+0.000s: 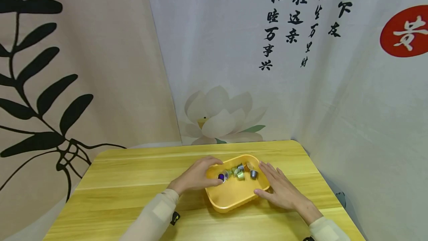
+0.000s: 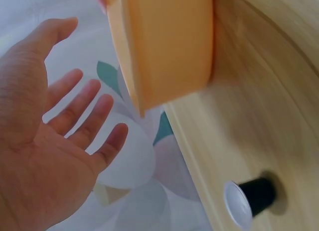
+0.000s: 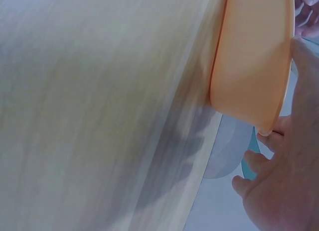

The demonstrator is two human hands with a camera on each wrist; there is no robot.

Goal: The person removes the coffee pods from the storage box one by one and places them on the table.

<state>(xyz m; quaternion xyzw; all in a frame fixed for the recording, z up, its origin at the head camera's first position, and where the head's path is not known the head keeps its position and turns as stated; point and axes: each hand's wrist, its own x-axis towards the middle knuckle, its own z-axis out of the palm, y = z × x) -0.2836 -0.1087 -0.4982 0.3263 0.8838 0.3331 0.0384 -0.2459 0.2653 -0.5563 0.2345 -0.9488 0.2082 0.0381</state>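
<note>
Yellow tray (image 1: 230, 200), light wooden table (image 1: 133, 181), purple capsule (image 1: 221, 176).

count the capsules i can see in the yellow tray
About 5, clustered at the far end of the yellow tray: purple capsule, green capsule, grey capsule, two behind. Some may be hidden.

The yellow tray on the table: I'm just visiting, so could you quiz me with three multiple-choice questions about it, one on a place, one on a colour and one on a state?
1. Where in the tray do the capsules lie?
A. near end
B. far end
C. spread all over

2. What colour is the tray?
A. yellow
B. blue
C. white

3. How is the right hand?
A. a clenched fist
B. pinching a capsule
C. fingers straight, beside the tray

Answers:
1. B, they cluster at the far end.
2. A, all views show it yellow.
3. C, it lies open along the tray's right side.
</note>
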